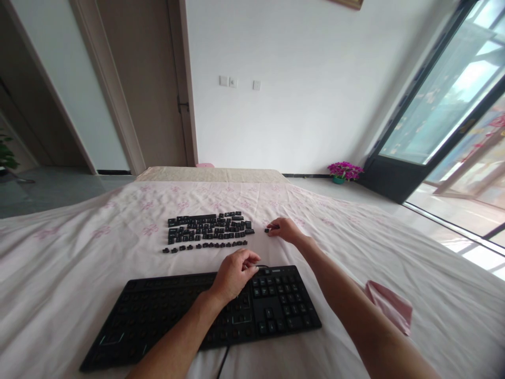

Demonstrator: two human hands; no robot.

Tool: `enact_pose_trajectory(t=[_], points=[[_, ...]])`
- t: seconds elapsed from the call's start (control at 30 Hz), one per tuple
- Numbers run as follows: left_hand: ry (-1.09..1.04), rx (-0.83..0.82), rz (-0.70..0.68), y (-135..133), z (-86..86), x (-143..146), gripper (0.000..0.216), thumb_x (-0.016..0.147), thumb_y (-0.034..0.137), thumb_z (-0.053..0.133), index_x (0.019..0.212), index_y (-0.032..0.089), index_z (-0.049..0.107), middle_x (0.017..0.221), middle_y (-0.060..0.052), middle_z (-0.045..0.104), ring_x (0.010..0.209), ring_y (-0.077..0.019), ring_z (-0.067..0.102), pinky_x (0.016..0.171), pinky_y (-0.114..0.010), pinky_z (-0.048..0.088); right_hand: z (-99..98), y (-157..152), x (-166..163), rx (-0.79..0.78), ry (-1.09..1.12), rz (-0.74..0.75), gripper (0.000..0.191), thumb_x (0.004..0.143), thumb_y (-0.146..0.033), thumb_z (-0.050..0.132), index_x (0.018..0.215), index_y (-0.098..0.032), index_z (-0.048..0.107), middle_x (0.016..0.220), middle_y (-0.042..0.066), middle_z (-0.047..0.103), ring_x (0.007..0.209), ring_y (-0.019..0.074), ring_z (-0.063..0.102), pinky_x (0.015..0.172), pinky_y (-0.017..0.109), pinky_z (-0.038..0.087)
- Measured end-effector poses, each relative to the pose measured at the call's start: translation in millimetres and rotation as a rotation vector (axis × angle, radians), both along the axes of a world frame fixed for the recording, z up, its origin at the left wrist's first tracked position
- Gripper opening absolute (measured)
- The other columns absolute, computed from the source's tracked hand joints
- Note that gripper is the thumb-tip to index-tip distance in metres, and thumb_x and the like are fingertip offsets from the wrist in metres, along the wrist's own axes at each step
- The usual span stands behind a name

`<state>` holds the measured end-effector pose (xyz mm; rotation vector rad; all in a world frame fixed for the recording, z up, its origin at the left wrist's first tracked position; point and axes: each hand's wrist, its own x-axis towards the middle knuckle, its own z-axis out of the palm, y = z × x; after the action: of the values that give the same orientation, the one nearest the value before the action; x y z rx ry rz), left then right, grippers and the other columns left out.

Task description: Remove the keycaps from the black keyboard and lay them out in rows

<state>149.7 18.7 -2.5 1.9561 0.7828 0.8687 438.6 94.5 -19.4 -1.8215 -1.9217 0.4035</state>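
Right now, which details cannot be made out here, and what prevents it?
In the head view:
Printing on the loose keycaps: too small to read.
Part of the keyboard: hidden by the left forearm.
Whether the left hand holds anything: its fingers hide it.
Whether the right hand grips or just touches a dark keycap: too small.
The cable: cut off by the bottom edge.
The wall frame: cut off by the top edge.
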Motion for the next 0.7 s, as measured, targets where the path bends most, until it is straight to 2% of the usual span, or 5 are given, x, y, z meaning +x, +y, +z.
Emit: enact_pose_trajectory(t=[0.1,0.33,0.53,0.6,0.7], points=[[-0.002,-0.002,-0.001,0.3,-0.5,0.0,0.02,0.075,0.013,0.061,0.093,0.019,0.067,0.093,-0.001,0.069,0.076,-0.0133,0.064,0.072,-0.024,0.05,-0.7,-1.5,1.1,-0.005,0.011,0.0,0.031,0.065,-0.026,0.073,0.097,-0.022,0.075,0.082,0.001,0.074,0.075,0.0186,0.065,0.068,0.024,0.047],[0.0,-0.001,0.001,0.7,-0.5,-0.2,0.02,0.075,0.013,0.061,0.093,0.02,0.067,0.092,-0.001,0.069,0.076,-0.0131,0.064,0.071,-0.024,0.051,2.9,-1.3,-1.8,0.008,0.016,0.007,0.023,0.067,-0.022,0.07,0.089,-0.025,0.076,0.083,-0.001,0.074,0.077,0.0185,0.066,0.072,0.025,0.046],[-0.004,0.007,-0.003,1.0,-1.8,-0.3,0.02,0.075,0.013,0.06,0.093,0.02,0.067,0.092,-0.002,0.069,0.077,-0.0136,0.064,0.071,-0.024,0.051,13.0,-7.3,-9.3,0.048,0.045,-0.025,0.022,0.067,-0.028,0.072,0.088,-0.022,0.076,0.083,0.002,0.073,0.077,0.0193,0.064,0.07,0.025,0.046],[-0.006,0.005,-0.008,1.1,-1.5,-0.4,0.02,0.075,0.013,0.06,0.093,0.019,0.067,0.092,-0.002,0.069,0.077,-0.0138,0.064,0.072,-0.024,0.051,21.9,-15.9,-14.1,0.071,0.073,-0.049,0.023,0.078,-0.037,0.063,0.085,-0.018,0.075,0.083,0.004,0.072,0.075,0.0183,0.064,0.069,0.025,0.046],[-0.005,0.003,-0.014,0.4,0.8,-1.2,0.02,0.075,0.013,0.061,0.093,0.019,0.068,0.092,-0.003,0.069,0.078,-0.0142,0.063,0.072,-0.024,0.051,43.2,-40.0,-26.2,0.102,0.143,-0.075,0.049,0.094,-0.046,0.033,0.089,-0.016,0.071,0.084,0.007,0.07,0.071,0.0157,0.062,0.065,0.025,0.046]])
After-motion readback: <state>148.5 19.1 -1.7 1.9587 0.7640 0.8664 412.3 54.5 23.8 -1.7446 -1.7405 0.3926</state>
